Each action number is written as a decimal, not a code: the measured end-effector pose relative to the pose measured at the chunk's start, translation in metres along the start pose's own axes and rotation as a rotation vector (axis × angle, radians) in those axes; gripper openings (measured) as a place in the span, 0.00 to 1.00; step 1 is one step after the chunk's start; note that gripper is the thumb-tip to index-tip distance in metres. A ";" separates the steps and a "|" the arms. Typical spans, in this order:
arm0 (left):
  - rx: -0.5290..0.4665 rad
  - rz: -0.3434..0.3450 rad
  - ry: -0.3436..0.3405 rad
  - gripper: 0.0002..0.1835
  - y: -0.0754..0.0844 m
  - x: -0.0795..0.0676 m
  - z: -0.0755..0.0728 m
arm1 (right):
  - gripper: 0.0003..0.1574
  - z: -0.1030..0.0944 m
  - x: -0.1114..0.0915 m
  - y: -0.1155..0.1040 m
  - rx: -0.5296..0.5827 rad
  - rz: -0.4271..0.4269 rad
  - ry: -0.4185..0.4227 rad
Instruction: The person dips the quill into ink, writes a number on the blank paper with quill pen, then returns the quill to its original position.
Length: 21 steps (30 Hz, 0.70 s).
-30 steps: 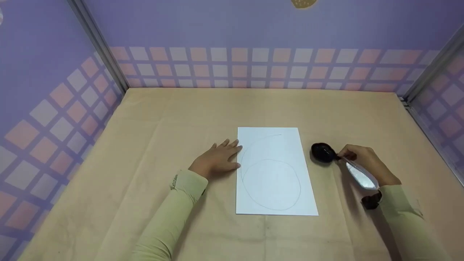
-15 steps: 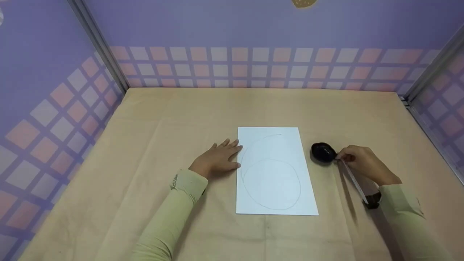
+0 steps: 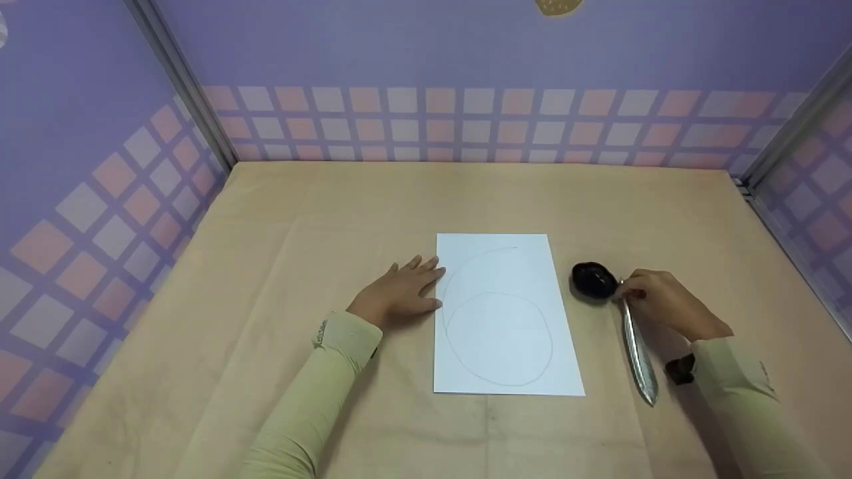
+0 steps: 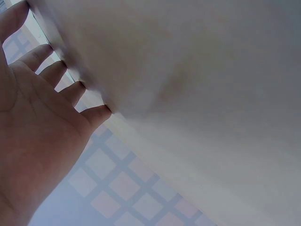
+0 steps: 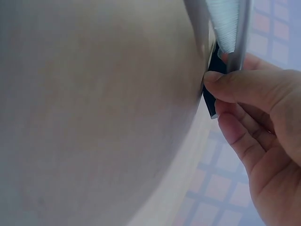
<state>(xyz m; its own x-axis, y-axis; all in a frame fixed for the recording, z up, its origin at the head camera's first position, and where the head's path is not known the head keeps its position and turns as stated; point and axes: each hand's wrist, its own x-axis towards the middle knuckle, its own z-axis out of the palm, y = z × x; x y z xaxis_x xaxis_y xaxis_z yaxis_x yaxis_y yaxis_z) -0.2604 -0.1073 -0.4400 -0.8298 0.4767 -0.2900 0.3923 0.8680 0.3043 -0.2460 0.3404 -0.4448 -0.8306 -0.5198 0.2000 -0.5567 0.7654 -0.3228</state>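
Note:
A sheet of white paper (image 3: 499, 332) with a pencil-thin looping line drawn on it lies on the cloth. My left hand (image 3: 403, 291) is spread flat at the sheet's left edge, its fingertips touching that edge. To the right of the paper, my right hand (image 3: 659, 299) pinches the narrow end of a long silver leaf-shaped piece (image 3: 639, 359), where it meets a glossy black oval piece (image 3: 594, 280). In the right wrist view the thumb and fingers close on a dark part beside the silver piece (image 5: 228, 23). Whether the two pieces are joined is hidden by the fingers.
A beige cloth (image 3: 319, 219) covers the table. Purple walls with pink and white squares (image 3: 439, 126) rise at the back and on both sides, with grey metal posts (image 3: 183, 80) at the corners.
The silver piece has turned in my right hand, from broad face up to edge-on, and its free end has swung down and left. My left hand and the paper stay put.

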 end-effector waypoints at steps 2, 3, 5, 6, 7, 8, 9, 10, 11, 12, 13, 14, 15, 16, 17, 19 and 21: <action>0.004 -0.003 -0.003 0.37 0.000 0.000 0.000 | 0.19 0.000 0.000 -0.001 0.004 0.010 -0.010; 0.006 -0.007 -0.004 0.37 0.000 0.000 0.000 | 0.19 0.000 0.000 -0.002 0.004 0.008 -0.010; 0.008 -0.008 -0.004 0.36 0.001 0.000 0.000 | 0.20 -0.001 -0.001 -0.004 0.005 0.008 -0.012; 0.008 -0.009 -0.003 0.36 0.001 0.000 0.000 | 0.20 -0.002 -0.001 -0.005 0.007 0.006 -0.013; 0.008 -0.011 -0.003 0.36 0.001 0.000 0.000 | 0.20 -0.002 -0.001 -0.006 0.007 0.001 -0.012; 0.005 -0.010 0.000 0.36 0.001 0.000 0.001 | 0.20 -0.003 -0.002 -0.006 0.011 -0.001 -0.012; 0.002 -0.008 0.003 0.36 0.001 0.000 0.001 | 0.21 -0.003 -0.002 -0.007 0.011 -0.005 -0.011; -0.004 -0.004 0.007 0.36 0.001 0.000 0.001 | 0.21 -0.004 -0.002 -0.008 0.010 -0.014 -0.010; -0.010 -0.002 0.008 0.36 0.001 0.000 0.001 | 0.21 -0.004 -0.003 -0.008 0.013 -0.021 -0.011; -0.020 0.000 0.008 0.36 0.000 -0.001 0.001 | 0.21 -0.004 -0.003 -0.009 0.015 -0.030 -0.010; -0.032 0.001 0.006 0.36 0.000 -0.001 0.001 | 0.21 -0.004 -0.003 -0.009 0.015 -0.039 -0.009; -0.045 0.002 0.003 0.36 -0.001 -0.001 0.001 | 0.22 -0.005 -0.004 -0.009 0.015 -0.046 -0.009; -0.061 0.006 0.002 0.36 -0.001 -0.002 0.001 | 0.21 -0.005 -0.004 -0.009 0.012 -0.051 -0.011; -0.076 0.007 -0.005 0.36 -0.002 -0.002 0.001 | 0.20 -0.006 -0.005 -0.009 0.011 -0.050 -0.014; -0.093 0.008 -0.010 0.36 -0.003 -0.003 0.000 | 0.20 -0.006 -0.006 -0.009 0.012 -0.040 -0.019; -0.128 0.017 -0.017 0.34 -0.006 -0.003 -0.001 | 0.19 -0.009 -0.006 -0.010 0.009 -0.014 -0.024; -0.164 0.030 -0.017 0.32 -0.009 -0.003 -0.002 | 0.17 -0.013 -0.007 -0.013 0.016 0.022 -0.027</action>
<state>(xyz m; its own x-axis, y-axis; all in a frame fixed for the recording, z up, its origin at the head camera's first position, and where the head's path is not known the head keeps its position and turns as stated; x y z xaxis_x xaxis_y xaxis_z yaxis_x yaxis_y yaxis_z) -0.2620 -0.1168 -0.4398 -0.8114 0.5053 -0.2937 0.3456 0.8200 0.4562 -0.2338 0.3389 -0.4301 -0.8416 -0.5132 0.1680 -0.5381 0.7707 -0.3413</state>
